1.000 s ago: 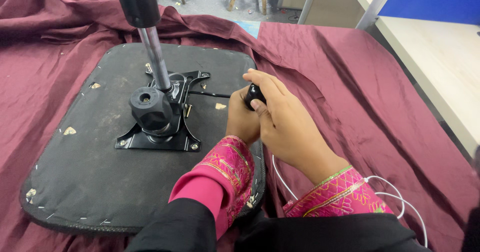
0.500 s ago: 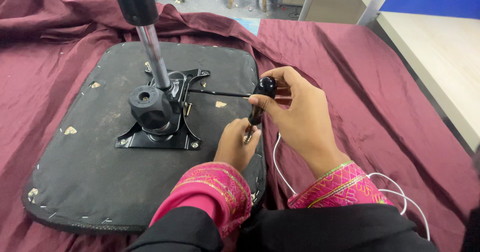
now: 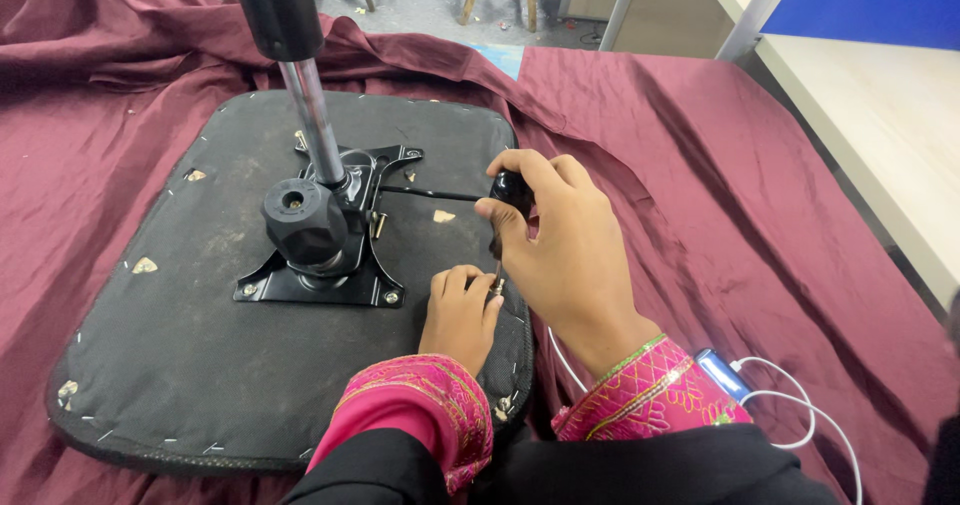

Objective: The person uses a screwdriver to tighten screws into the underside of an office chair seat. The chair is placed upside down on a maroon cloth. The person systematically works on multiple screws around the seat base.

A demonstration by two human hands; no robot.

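Your right hand [image 3: 570, 255] is closed around the black screwdriver handle [image 3: 513, 192] over the upturned chair seat base [image 3: 180, 365], beside the black metal mounting plate [image 3: 330, 280]; your left hand [image 3: 460, 315] pinches the screwdriver's tip against the seat's right edge.

Gas cylinder [image 3: 300, 75] runs off the top edge. The right hand [image 3: 560, 255] covers most of the screwdriver handle [image 3: 512, 193]. Screw under the left hand [image 3: 462, 315] is too small to identify. White cable [image 3: 800, 415] leaves the near edge.
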